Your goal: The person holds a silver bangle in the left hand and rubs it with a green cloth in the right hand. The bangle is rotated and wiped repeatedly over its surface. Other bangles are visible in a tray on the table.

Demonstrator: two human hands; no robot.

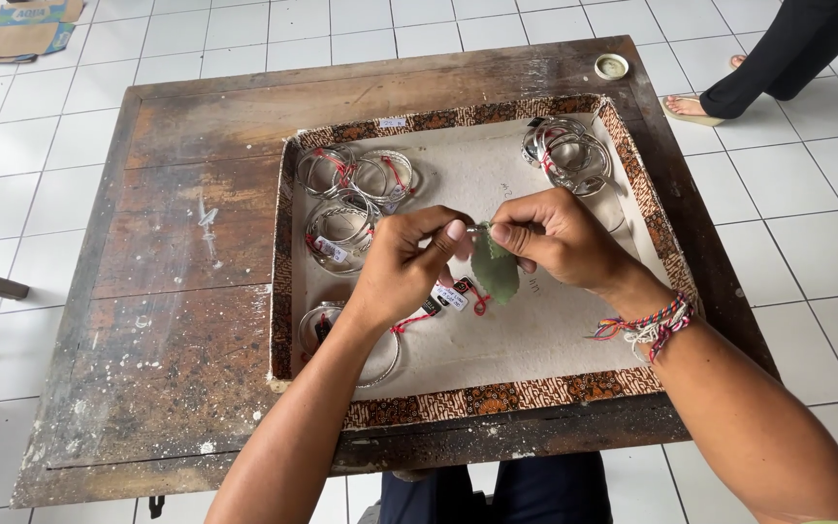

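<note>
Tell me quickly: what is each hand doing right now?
Left hand: closed, pinching a small silver piece.
Right hand: closed, holding a green cloth.

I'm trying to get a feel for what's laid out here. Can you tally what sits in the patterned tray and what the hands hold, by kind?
Groups of silver bangles in the tray: 5 ()
Green cloth piece, held by the left hand and right hand: 1
Small tag on red string: 1
Total: 7
</note>
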